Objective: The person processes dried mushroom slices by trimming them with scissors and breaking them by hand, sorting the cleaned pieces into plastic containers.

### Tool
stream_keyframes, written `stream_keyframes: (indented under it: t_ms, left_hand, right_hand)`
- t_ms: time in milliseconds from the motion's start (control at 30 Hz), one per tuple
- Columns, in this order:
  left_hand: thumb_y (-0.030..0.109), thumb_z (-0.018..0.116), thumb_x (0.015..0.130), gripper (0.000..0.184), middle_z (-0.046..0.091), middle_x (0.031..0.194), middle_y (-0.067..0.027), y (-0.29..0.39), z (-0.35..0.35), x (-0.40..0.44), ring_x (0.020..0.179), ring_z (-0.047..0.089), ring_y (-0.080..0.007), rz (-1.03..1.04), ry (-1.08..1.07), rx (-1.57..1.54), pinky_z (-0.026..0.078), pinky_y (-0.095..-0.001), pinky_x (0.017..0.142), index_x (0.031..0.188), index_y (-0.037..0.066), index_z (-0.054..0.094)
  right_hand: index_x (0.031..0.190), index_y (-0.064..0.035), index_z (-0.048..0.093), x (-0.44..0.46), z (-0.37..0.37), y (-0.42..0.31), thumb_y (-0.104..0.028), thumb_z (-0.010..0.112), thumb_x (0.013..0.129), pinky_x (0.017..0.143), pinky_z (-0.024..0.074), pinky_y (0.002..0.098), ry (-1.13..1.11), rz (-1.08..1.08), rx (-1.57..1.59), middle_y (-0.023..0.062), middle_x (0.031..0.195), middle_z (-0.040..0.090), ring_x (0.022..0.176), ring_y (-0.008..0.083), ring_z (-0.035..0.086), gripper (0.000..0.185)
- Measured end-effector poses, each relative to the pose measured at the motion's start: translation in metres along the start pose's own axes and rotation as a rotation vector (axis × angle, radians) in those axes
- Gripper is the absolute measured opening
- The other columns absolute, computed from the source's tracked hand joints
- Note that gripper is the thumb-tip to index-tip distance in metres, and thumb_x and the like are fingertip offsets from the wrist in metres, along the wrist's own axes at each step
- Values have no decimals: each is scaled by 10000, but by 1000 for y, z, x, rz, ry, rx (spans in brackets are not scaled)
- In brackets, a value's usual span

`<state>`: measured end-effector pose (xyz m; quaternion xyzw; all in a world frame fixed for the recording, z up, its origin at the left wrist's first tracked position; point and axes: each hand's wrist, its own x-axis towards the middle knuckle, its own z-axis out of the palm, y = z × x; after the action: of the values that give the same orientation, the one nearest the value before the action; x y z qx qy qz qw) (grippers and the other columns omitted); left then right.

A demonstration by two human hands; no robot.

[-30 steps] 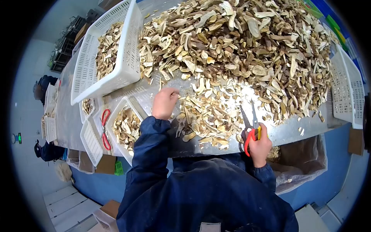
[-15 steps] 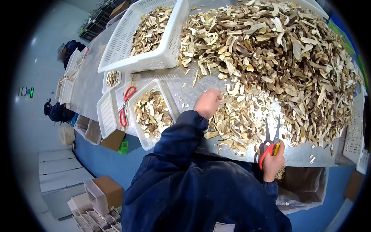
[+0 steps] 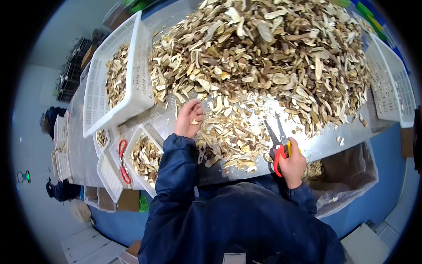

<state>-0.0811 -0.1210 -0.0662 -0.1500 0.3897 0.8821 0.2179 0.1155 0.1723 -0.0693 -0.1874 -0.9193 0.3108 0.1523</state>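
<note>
My left hand (image 3: 189, 119) is raised at the left edge of the loose slices, palm turned inward and fingers curled. A small pale dried mushroom piece (image 3: 194, 122) shows inside it. In my right hand (image 3: 293, 165) are scissors (image 3: 278, 159) with red and yellow handles, their blades parted and pointing away over the metal table. A large pile of dried mushroom slices (image 3: 268, 57) rises beyond both hands. Smaller scattered slices (image 3: 235, 141) lie between the hands.
To the left stand a big white basket (image 3: 143, 94) of slices, a small tray (image 3: 154, 140) of pieces and red-handled scissors (image 3: 123, 162). Another white basket (image 3: 391, 83) is at right. Below the table edge sits a lined box (image 3: 358, 176). Two people (image 3: 55, 119) are far left.
My left hand has drawn back from the slices and turned, showing its palm side. My right hand still holds the scissors with blades apart. The view has swung to the right.
</note>
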Motion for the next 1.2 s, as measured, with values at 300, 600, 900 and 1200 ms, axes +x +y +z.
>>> stream_keyframes:
  t_ms: [300, 600, 900, 1200]
  left_hand:
    - [259, 699, 769, 289, 615, 687, -96, -18, 37, 22, 612, 572, -189, 341, 95, 1710, 455, -320, 586, 816, -18, 630]
    - [123, 567, 904, 471, 489, 826, 34, -13, 55, -14, 567, 337, -23, -71, -96, 617, 244, -121, 428, 1337, 54, 395]
    - [170, 514, 952, 281, 418, 813, 27, -43, 90, -39, 689, 381, -59, -254, -327, 52, 258, -125, 435, 1215, 96, 449]
    - [106, 515, 942, 279, 476, 899, 19, -64, 111, -50, 771, 437, -61, -189, -255, -50, 300, -141, 454, 1214, 89, 452]
  right_hand:
    - [1078, -74, 596, 2, -4, -4, -232, 736, 740, 521, 467, 366, 44, -47, -23, 114, 674, 603, 580, 277, 606, 398]
    - [1096, -77, 589, 3, -2, 0, -230, 733, 746, 510, 460, 364, 50, -73, -8, 111, 645, 595, 551, 274, 597, 408]
    - [1159, -37, 522, -2, -29, -17, -252, 772, 738, 525, 463, 353, -229, 91, 429, 151, 650, 590, 570, 306, 620, 535]
    - [1218, -60, 464, -9, -39, -41, -338, 743, 761, 512, 429, 396, -383, -48, 358, 146, 599, 549, 564, 359, 585, 604]
